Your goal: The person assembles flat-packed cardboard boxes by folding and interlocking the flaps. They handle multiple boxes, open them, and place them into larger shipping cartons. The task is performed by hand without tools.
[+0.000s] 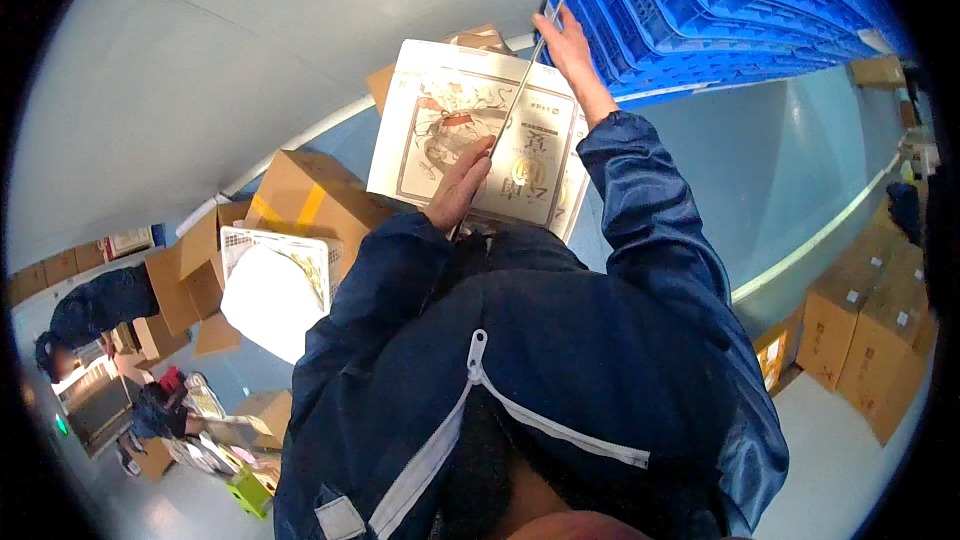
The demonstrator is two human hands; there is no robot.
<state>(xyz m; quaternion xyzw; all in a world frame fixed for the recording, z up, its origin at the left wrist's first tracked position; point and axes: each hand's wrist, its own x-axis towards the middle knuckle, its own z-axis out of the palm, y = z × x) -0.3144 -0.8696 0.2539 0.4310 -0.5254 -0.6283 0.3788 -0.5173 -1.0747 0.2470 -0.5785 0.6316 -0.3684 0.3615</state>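
A thin pale piece (521, 86), seen as a narrow line and perhaps a flat sheet edge-on, slants from upper right down toward my body. My right hand (569, 48) grips its upper part, thumb and fingers on either side. Lower down, my left hand (464, 183) has its fingers closed along it; their undersides are hidden. Below both hands stands a white printed carton (410, 130) with a framed drawing on its top. Whether the piece touches the carton, I cannot tell.
Blue plastic crates (690, 15) are stacked at the upper right. An opened brown box (305, 202) and a white basket (325, 285) with a white cover stand left. Stacked cartons (850, 330) are at far right. Two people (105, 305) work at far left.
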